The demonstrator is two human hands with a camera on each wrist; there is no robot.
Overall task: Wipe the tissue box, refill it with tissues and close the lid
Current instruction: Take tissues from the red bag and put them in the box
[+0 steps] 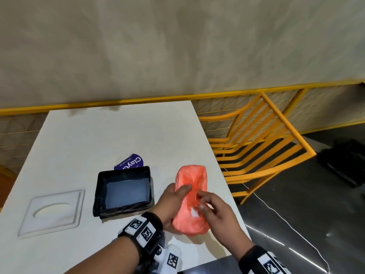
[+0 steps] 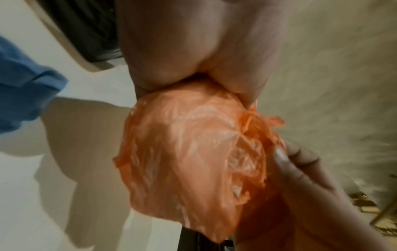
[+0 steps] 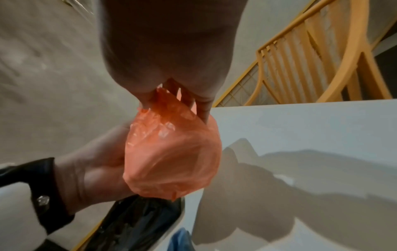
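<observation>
On the white table (image 1: 122, 135) stands the black tissue box (image 1: 123, 189), open and empty, with its white lid (image 1: 53, 212) lying flat to its left. Right of the box I hold an orange plastic bag (image 1: 190, 198) (image 2: 182, 161) (image 3: 171, 161) just above the table. My left hand (image 1: 177, 194) (image 3: 92, 166) grips its left side with the thumb on top. My right hand (image 1: 200, 200) (image 3: 171, 96) pinches the crumpled plastic at the bag's top. A bit of white shows through the plastic. A blue cloth (image 2: 28, 95) lies near my left wrist.
A purple card (image 1: 131, 162) lies behind the box. A yellow chair (image 1: 256, 147) stands close to the table's right edge, in front of a yellow railing (image 1: 118, 102). A dark bag (image 1: 343, 163) and a white cable (image 1: 286, 220) lie on the floor at the right.
</observation>
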